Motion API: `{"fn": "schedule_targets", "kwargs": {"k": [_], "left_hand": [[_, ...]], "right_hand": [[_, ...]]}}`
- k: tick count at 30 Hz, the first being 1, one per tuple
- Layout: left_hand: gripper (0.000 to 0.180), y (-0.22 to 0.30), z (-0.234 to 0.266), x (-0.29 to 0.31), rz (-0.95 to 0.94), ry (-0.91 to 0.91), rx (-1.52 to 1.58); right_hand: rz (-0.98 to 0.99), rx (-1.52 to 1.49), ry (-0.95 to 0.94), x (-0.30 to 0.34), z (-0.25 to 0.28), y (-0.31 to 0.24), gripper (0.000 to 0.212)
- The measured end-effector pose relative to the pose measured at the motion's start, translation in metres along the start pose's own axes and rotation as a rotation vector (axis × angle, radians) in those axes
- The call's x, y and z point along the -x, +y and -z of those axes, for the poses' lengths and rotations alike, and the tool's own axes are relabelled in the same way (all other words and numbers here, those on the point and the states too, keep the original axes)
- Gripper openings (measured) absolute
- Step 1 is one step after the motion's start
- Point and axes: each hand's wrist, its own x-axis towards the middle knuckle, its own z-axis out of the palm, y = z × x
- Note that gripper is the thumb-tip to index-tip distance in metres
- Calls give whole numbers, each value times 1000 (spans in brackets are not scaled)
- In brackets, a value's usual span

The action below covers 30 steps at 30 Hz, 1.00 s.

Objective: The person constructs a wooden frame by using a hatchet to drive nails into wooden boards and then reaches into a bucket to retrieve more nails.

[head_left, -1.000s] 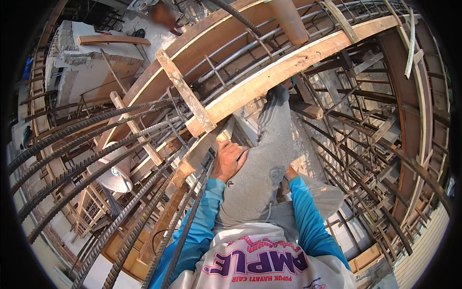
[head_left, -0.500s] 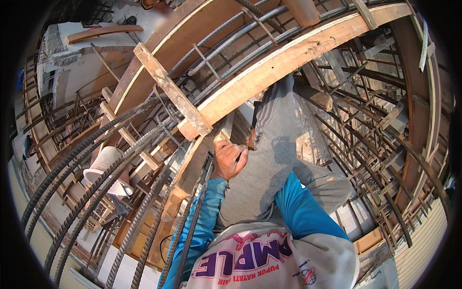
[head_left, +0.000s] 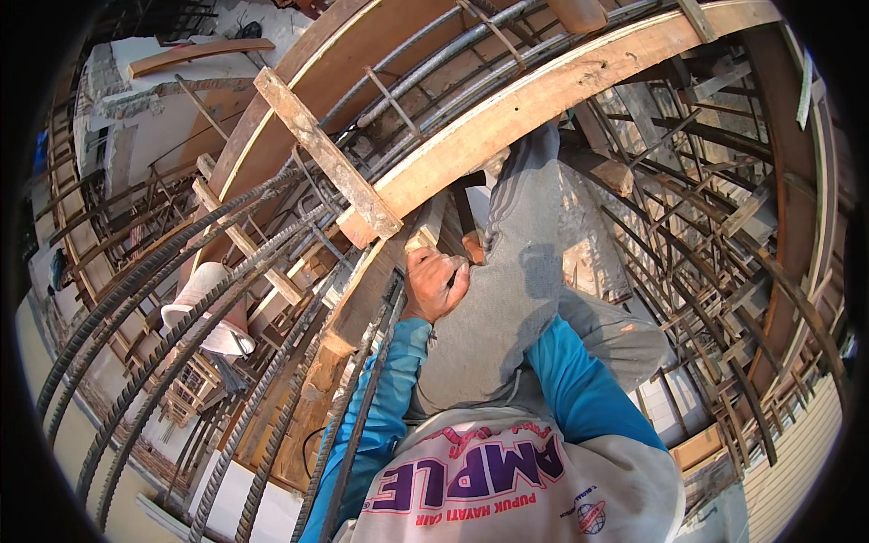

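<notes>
Currently, position: the person stands high in a beam cage of timber and steel, looking straight down past a grey trouser leg [head_left: 520, 271].
Left hand: the left hand [head_left: 436, 282] sits at the near end of a narrow timber batten [head_left: 425, 237], just below the spot where a cross plank [head_left: 326, 156] lies over the long curved form board [head_left: 561, 86].
Fingers, left: the fingers [head_left: 453, 285] are curled inward, knuckles up; whether they clamp the batten or only press on it, I cannot tell.
Right hand: not in view; the blue sleeve [head_left: 579, 389] runs up behind the trouser leg and the hand is hidden.
Thing nearest the hand: the batten, touching or just ahead of the fingertips, on the side away from the body.
Long axis: the batten runs away from the person, up toward the form board, roughly in line with the left forearm.
Nearer hand: the left, plainly; the right hand's distance cannot be judged.
Surroundings: ribbed reinforcing bars [head_left: 181, 317] sweep along the left edge of the cage; a white bucket [head_left: 204, 308] sits among them, well apart from the hand.
Rest: timber props and braces [head_left: 724, 271] crowd the right side below.
</notes>
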Motion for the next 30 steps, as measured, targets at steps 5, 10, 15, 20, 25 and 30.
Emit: {"fn": "schedule_targets", "kwargs": {"k": [5,10,15,20,25,30], "left_hand": [[6,-1,-3,-2,-31,35,1],[7,3,2,-2,-17,28,4],[7,-1,1,2,-2,44,-4],[4,-6,1,2,-24,16,4],[10,-7,5,6,-6,71,47],[10,-6,0,7,4,96,17]], "right_hand": [[-13,1,-9,20,-4,7,41],[8,3,1,17,1,-2,41],[15,21,-15,24,3,-1,41],[12,40,-15,29,10,3,41],[57,98,-35,17,17,-11,41],[61,109,-31,16,34,-12,41]]}}
